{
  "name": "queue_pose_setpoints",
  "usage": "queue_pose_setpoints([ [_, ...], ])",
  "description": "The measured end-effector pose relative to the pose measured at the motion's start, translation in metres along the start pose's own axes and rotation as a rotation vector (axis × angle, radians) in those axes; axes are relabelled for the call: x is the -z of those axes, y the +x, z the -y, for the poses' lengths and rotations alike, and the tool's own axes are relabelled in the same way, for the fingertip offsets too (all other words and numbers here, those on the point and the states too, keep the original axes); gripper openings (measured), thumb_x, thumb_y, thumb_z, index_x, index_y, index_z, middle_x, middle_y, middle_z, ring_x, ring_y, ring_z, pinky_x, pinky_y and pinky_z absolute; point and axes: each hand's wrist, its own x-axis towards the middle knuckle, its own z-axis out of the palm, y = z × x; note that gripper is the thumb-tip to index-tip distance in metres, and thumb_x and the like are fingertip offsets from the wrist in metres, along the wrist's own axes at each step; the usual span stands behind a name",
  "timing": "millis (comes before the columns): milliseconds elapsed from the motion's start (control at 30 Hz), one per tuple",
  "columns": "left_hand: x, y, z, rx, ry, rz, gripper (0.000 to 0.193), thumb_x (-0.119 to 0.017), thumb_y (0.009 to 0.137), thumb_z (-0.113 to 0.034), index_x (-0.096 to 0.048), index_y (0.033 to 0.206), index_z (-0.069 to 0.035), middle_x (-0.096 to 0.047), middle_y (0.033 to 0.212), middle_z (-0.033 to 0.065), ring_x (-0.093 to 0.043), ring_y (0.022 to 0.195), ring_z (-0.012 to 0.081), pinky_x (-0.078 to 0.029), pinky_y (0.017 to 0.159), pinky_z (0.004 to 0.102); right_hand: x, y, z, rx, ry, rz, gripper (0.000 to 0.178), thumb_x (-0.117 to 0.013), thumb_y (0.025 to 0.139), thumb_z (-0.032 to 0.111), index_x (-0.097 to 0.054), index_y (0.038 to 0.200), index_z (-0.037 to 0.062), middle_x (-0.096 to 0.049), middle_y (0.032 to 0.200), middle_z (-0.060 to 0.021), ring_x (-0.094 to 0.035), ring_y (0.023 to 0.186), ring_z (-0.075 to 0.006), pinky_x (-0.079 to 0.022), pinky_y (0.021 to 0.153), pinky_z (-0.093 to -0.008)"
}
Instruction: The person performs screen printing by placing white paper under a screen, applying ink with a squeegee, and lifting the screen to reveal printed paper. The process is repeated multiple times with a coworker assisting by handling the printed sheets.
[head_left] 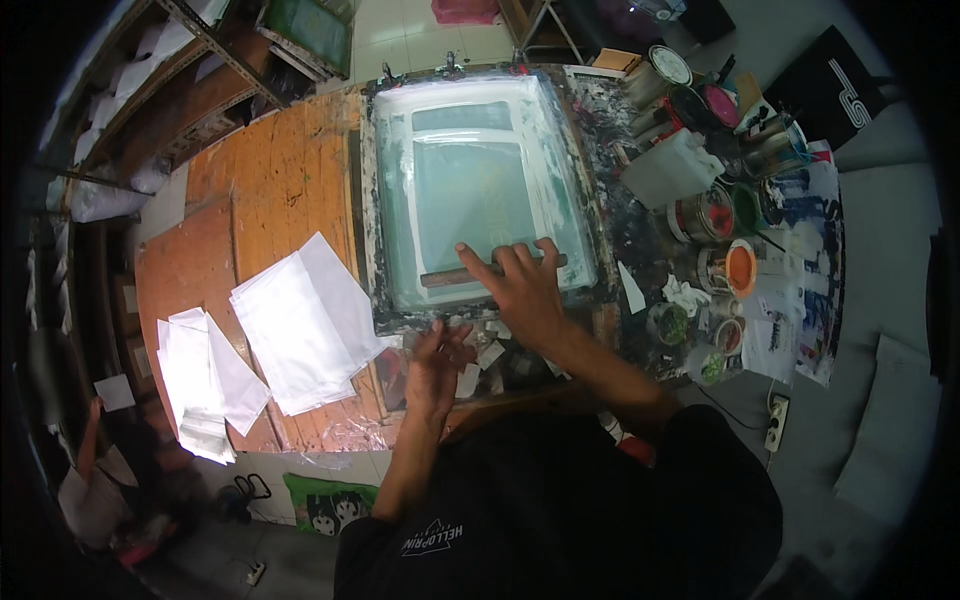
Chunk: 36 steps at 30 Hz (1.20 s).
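A screen-printing frame with a pale green mesh and whitish borders lies on the table in front of me. Across the near part of its mesh rests a squeegee with a long brown handle. My right hand grips the squeegee from above, its thumb and fingers spread along the handle. Just at the frame's near edge is my left hand, palm turned up and fingers loosely bent and apart. Its fingertips are close to the edge; whether they touch it is hard to make out. Clamps stand at the frame's far side.
White sheets and a smaller stack of papers lie left on the wooden table. Paint cans, an orange pot and a translucent jug crowd the right side. Another person is at lower left.
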Motion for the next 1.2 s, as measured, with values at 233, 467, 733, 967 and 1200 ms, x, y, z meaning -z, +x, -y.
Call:
queue_pose_setpoints([
  [233, -0.046, -0.007, -0.063, -0.352, 0.003, 0.393, 0.011, -0.073, 0.088, 0.0, -0.069, 0.096, -0.005, -0.076, 0.099, 0.0104, -0.073, 0.106, 0.0342, -0.045, 0.112, 0.0582, 0.088, 0.068, -0.004, 0.029, -0.031, -0.221, 0.063, -0.07, 0.092, 0.052, -0.062, 0.142, 0.0145, -0.057, 0.092, -0.0065, -0.055, 0.089, -0.0243, -0.039, 0.088, -0.0461],
  [467, -0.078, 0.206, -0.118, -0.816, 0.798, 0.029, 0.036, -0.066, 0.097, -0.01, -0.064, 0.13, 0.004, -0.066, 0.131, 0.0146, -0.062, 0.116, 0.0256, -0.046, 0.104, 0.036, 0.159, 0.187, -0.047, 0.038, 0.054, -0.209, 0.043, -0.064, 0.098, 0.044, -0.073, 0.104, 0.0021, -0.06, 0.063, -0.0103, -0.057, 0.058, -0.0269, -0.051, 0.075, -0.0464],
  [733, -0.07, 0.237, -0.075, -1.184, 1.232, -0.042, 0.02, -0.066, 0.097, -0.014, -0.075, 0.109, -0.001, -0.076, 0.1, 0.0186, -0.073, 0.089, 0.0334, -0.055, 0.081, 0.0398, 0.214, 0.227, -0.05, -0.085, 0.231, -0.01, 0.043, -0.06, 0.101, 0.036, -0.075, 0.106, -0.0038, -0.066, 0.061, -0.0178, -0.065, 0.052, -0.0315, -0.059, 0.072, -0.0417],
  [967, 0.077, 0.184, -0.229, -1.097, 1.167, -0.618, 0.021, -0.067, 0.097, -0.016, -0.074, 0.109, 0.001, -0.077, 0.095, 0.0205, -0.073, 0.073, 0.026, -0.056, 0.066, 0.0367, 0.205, 0.242, -0.057, 0.069, 0.012, -0.193, 0.042, -0.065, 0.097, 0.039, -0.076, 0.102, -0.0014, -0.074, 0.085, -0.0217, -0.071, 0.081, -0.0383, -0.055, 0.075, -0.0432],
  [1200, 0.187, 0.044, -0.169, -1.355, 1.685, -1.147, 0.061, -0.065, 0.099, -0.029, -0.045, 0.149, 0.001, -0.046, 0.147, 0.0305, -0.037, 0.139, 0.0511, -0.027, 0.112, 0.0626, 0.195, 0.238, -0.041, -0.065, 0.072, -0.148, 0.033, -0.065, 0.095, 0.034, -0.072, 0.094, 0.0018, -0.071, 0.087, -0.025, -0.07, 0.083, -0.0427, -0.051, 0.073, -0.0476],
])
